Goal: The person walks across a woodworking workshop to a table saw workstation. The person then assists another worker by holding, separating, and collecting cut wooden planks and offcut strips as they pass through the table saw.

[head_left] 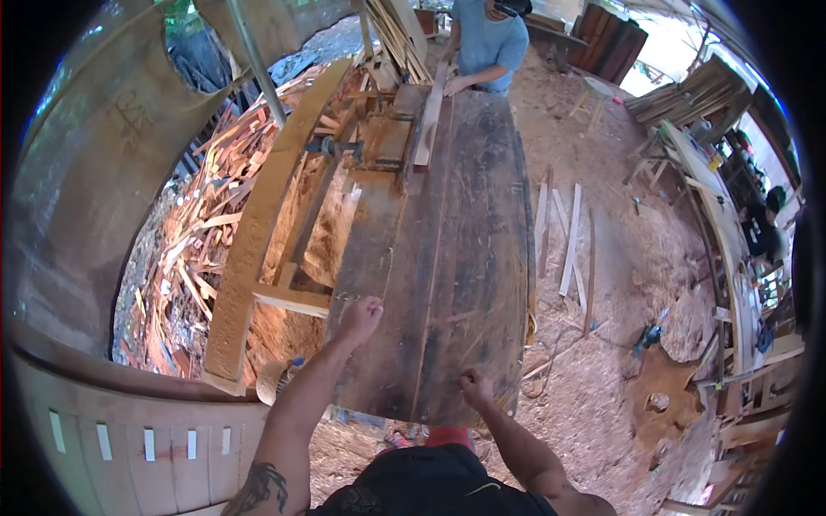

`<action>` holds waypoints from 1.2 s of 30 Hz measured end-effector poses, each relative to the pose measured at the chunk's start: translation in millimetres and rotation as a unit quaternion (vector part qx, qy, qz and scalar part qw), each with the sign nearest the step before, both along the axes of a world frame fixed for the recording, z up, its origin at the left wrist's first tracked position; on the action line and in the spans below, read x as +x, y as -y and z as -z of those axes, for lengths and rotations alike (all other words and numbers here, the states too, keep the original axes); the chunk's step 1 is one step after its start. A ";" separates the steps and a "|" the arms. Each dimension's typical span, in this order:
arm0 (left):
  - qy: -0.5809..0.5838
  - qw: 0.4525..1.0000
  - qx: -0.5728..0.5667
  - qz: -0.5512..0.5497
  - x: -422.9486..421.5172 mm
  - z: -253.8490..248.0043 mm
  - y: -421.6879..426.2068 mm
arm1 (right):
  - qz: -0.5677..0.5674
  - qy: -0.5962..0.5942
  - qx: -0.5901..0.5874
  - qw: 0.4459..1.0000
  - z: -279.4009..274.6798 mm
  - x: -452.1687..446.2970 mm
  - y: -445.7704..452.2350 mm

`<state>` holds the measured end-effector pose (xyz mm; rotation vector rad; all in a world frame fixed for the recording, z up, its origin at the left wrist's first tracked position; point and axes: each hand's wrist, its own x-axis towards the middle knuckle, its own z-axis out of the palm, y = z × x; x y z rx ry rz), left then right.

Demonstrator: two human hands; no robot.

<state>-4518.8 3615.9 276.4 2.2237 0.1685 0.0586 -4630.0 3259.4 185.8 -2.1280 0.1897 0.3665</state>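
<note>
My left hand [361, 318] is curled closed at the left edge of the long dark wooden table [473, 258], with nothing visible in it. Closer to the near end, my right hand [475, 389] is also closed over the tabletop, and no object shows in its fingers. At the far end a co-worker in a blue shirt [490, 43] has a hand on a pale wooden board [430, 125]. That board lies lengthwise along the table, well away from my hands, beside the saw machine's sawdust-covered bed [385, 142].
A sawdust-coated beam [267, 206] runs along the left, with a heap of wood offcuts [206, 224] beyond. Loose strips [570, 241] lie on the sawdust-strewn floor to the right. Farther right stand a long workbench [731, 249] and another person [761, 228].
</note>
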 end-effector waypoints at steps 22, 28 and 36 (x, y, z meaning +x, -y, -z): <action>0.005 0.991 0.136 -0.006 100.2 -16.3 24.3 | -0.032 -0.022 0.020 0.999 8.7 1.8 5.7; 0.001 0.990 0.143 0.005 122.7 -22.1 27.0 | -0.028 -0.027 0.019 0.999 -13.8 -1.5 1.3; 0.004 0.982 0.188 0.027 163.9 -7.2 29.8 | -0.022 -0.032 0.037 0.999 2.0 -7.8 3.3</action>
